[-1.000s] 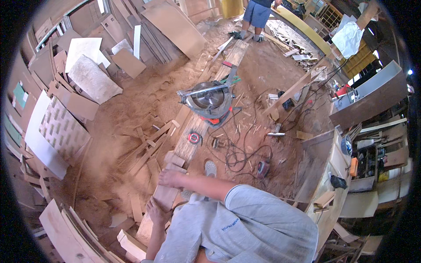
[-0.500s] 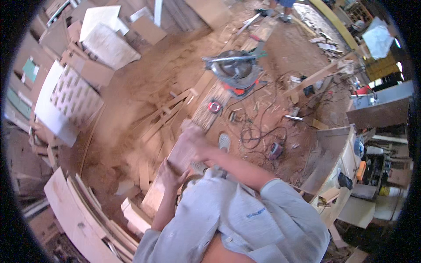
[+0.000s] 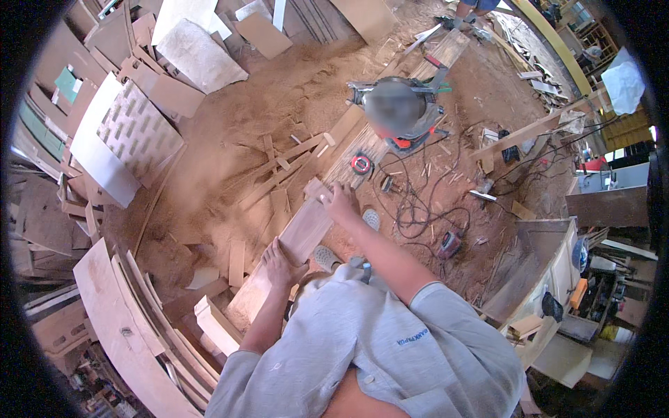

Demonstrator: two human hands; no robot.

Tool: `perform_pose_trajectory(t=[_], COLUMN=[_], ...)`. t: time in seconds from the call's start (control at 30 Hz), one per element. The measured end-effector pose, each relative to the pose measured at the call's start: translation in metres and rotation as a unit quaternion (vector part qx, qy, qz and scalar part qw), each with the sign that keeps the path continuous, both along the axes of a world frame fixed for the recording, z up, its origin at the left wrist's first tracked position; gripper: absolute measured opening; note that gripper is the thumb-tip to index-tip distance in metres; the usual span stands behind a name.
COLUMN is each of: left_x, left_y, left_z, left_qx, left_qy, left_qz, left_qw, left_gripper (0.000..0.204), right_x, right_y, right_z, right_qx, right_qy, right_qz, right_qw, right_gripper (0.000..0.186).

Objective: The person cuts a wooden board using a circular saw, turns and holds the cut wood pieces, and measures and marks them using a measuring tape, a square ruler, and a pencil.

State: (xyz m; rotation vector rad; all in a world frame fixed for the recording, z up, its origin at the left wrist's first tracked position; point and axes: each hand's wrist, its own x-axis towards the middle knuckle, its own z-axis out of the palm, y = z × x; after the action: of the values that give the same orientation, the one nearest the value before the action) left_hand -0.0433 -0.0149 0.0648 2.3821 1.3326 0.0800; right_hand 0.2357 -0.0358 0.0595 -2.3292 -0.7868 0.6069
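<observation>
left grip spread on plank | right grip holding it | beam beneath | sawdusty floor | leaning panels

Patterned panel at 10 o'clock, leaning boards at 8, pale sheet and yellow beam at 2, maroon tool and orange block near 4.

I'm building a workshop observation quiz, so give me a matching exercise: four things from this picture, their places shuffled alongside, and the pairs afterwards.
Things
1. left hand
2. saw
3. right hand
4. tape measure

Places
A. on the long plank, between saw and right hand
B. at the near end of the smooth board
C. highest in the picture of the four
D. at the smooth board's far end

Pairs: 1-B, 2-C, 3-D, 4-A
</observation>
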Motion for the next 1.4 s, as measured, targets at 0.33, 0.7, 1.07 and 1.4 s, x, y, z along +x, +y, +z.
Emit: perform_pose_trajectory(t=[0.33,0.7,1.07,1.4], left_x=[0.011,0.006,0.005,0.009], left_y=[-0.004,-0.004,-0.003,-0.004], left_z=[0.009,0.003,0.004,0.004], left_qx=[0.022,0.04,0.03,0.017], left_qy=[-0.012,-0.002,-0.024,-0.029], left_qz=[-0.002,-0.003,-0.011,-0.006], left_qw=[1.0,0.999,0.999,0.999], left_gripper=[0.12,0.121,0.122,0.123], right_x=[0.047,0.036,-0.009,0.017], right_y=[0.021,-0.075,-0.037,-0.015], right_z=[-0.076,-0.018,-0.034,-0.046], right_qx=[-0.117,-0.142,0.033,-0.01], right_qy=[-0.037,-0.073,0.064,0.306], right_qz=[0.076,0.173,0.096,0.134], right_qw=[0.99,0.972,0.993,0.942], right_gripper=[0.062,0.057,0.075,0.075])
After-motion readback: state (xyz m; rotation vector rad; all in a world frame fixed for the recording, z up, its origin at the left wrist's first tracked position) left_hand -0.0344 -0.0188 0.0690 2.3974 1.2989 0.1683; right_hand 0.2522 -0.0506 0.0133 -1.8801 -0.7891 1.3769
